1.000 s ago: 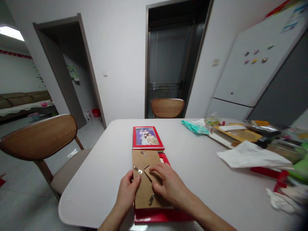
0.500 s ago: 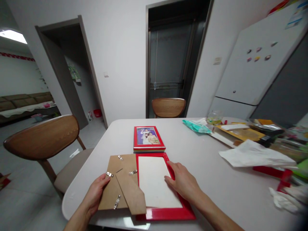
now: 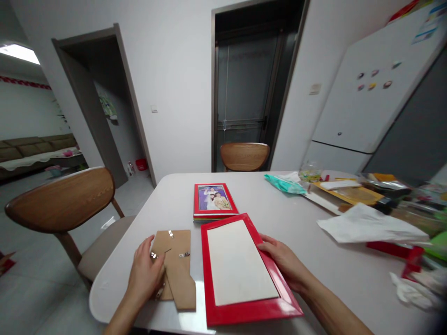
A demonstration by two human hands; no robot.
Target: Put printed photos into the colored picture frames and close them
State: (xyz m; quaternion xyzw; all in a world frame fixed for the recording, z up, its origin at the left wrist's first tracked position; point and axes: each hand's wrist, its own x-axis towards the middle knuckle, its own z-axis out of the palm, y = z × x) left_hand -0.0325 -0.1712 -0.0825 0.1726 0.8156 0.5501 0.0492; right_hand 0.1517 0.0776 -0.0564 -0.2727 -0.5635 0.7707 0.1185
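My right hand (image 3: 284,260) grips the right side of a red picture frame (image 3: 251,309), thumb on top and fingers underneath. The frame is tilted with its right side raised, and a white sheet (image 3: 240,263) fills its opening. To the left, a brown backing board (image 3: 181,274) with metal clips and a fold-out stand lies on the table. Over the board's left edge rests my left hand (image 3: 145,270), thumb and fingers apart, touching it without a visible grip. Behind the red frame lies a smaller red-framed photo (image 3: 215,199), stacked on something with a green edge.
White table (image 3: 167,200) beneath everything. On its right are a teal packet (image 3: 286,184), white paper (image 3: 372,223), a yellow envelope (image 3: 363,193), crumpled tissue (image 3: 414,288) and a glass jar (image 3: 310,172). Wooden chairs stand at left (image 3: 63,200) and far side (image 3: 244,156).
My right hand has lifted and turned the red frame, shifting it right, away from the backing board. The board has moved slightly left, and my left hand has gone from pinching its edge to resting over it.
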